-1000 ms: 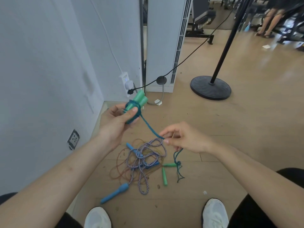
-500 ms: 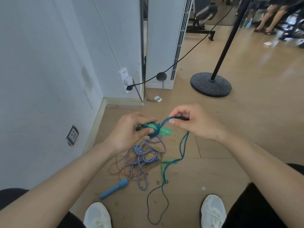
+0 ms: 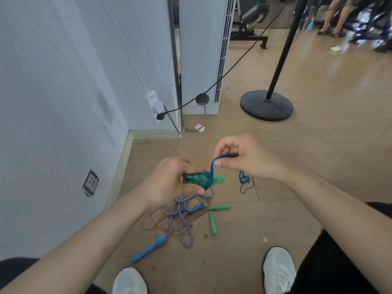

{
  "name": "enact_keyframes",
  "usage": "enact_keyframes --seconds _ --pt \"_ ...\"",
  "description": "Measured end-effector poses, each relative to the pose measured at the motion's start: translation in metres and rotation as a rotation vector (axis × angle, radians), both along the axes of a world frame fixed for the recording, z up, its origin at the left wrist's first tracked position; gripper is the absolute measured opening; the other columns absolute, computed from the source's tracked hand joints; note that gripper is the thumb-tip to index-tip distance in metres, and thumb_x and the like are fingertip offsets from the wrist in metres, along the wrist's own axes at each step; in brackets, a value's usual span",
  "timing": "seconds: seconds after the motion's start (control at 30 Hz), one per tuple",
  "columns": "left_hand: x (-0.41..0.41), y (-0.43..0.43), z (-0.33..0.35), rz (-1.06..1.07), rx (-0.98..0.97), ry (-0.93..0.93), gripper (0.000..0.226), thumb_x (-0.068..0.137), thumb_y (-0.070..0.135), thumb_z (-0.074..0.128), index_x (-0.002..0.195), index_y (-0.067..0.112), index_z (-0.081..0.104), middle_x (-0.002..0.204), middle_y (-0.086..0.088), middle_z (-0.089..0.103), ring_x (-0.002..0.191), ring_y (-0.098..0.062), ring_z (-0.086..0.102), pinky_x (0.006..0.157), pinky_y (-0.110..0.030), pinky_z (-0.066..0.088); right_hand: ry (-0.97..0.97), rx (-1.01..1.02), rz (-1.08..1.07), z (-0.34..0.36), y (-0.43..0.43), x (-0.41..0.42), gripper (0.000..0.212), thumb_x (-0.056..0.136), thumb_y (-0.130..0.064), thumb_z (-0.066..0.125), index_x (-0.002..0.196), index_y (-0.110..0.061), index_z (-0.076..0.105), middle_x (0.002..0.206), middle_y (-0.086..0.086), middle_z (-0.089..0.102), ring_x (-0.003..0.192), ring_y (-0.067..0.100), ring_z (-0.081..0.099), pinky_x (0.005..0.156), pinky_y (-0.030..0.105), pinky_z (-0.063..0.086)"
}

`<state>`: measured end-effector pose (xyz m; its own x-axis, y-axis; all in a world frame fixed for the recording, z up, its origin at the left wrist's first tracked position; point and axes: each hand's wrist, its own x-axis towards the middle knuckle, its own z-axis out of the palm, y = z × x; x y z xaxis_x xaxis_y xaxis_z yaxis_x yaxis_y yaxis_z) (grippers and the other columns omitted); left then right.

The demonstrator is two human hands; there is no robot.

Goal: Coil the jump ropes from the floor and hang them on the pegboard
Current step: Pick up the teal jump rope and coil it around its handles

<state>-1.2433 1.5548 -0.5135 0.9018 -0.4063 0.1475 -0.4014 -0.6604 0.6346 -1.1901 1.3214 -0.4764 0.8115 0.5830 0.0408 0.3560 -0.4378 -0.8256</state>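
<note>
Left hand (image 3: 167,183) grips the green handles (image 3: 197,179); right hand (image 3: 246,160) pinches the teal cord (image 3: 212,167). Limp, light cord: likely needs steady tension

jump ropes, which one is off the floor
The teal rope with green plastic handles, held between left grip and right grip. The blue-white striped rope lies on the floor.
</note>
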Motion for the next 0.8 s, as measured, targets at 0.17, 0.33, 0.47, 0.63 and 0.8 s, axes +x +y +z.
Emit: enact_keyframes --seconds 0.17,0.33,0.47,0.63,0.8 --pt "0.003 0.005 -0.001 0.041 0.04 0.036 0.038 0.072 0.041 0.086 0.109 0.042 0.075 0.085 0.004 0.071 0.072 -0.01 0.056 0.07 -0.03 0.048 0.005 -0.009 0.037 0.008 -0.001 -0.002 0.009 0.084 -0.012 0.078 0.083 -0.016 0.07 0.076 0.006 0.07 0.067 0.012 0.059 0.064 0.04 0.05" --pt "0.0 0.001 0.001 0.021 0.154 0.062 0.043 0.071 0.046 0.085 0.113 0.041 0.075 0.078 0.005 0.063 0.067 -0.01 0.051 0.07 -0.031 0.048 0.073 -0.06 0.161 0.013 -0.002 -0.005 0.011 0.085 -0.009 0.076 0.084 -0.017 0.07 0.072 -0.004 0.067 0.067 0.011 0.059 0.067 0.032 0.049" --pt "-0.001 -0.005 0.004 -0.015 0.162 0.103 0.044 0.071 0.048 0.085 0.112 0.04 0.075 0.074 0.006 0.059 0.065 -0.011 0.05 0.069 -0.031 0.046 0.051 -0.044 0.173 0.012 0.001 -0.006 0.009 0.085 -0.008 0.076 0.085 -0.014 0.07 0.075 0.003 0.068 0.068 0.012 0.059 0.067 0.03 0.049" --pt "-0.009 -0.017 0.01 -0.078 -0.116 0.192 0.036 0.069 0.026 0.091 0.104 0.025 0.08 0.088 0.002 0.069 0.074 -0.017 0.061 0.069 -0.025 0.046 0.013 -0.022 0.038 0.002 -0.003 0.008 0.008 0.084 -0.009 0.078 0.085 -0.009 0.07 0.08 0.018 0.069 0.066 0.015 0.058 0.064 0.044 0.052" --pt "-0.009 -0.014 0.016 -0.023 -0.349 0.307 0.033 0.071 0.007 0.087 0.102 0.014 0.078 0.091 -0.002 0.078 0.081 -0.013 0.071 0.074 -0.028 0.056 0.056 0.009 0.011 -0.001 -0.008 0.014 0.009 0.085 -0.012 0.077 0.083 -0.015 0.068 0.075 0.011 0.064 0.06 0.014 0.056 0.053 0.023 0.05"
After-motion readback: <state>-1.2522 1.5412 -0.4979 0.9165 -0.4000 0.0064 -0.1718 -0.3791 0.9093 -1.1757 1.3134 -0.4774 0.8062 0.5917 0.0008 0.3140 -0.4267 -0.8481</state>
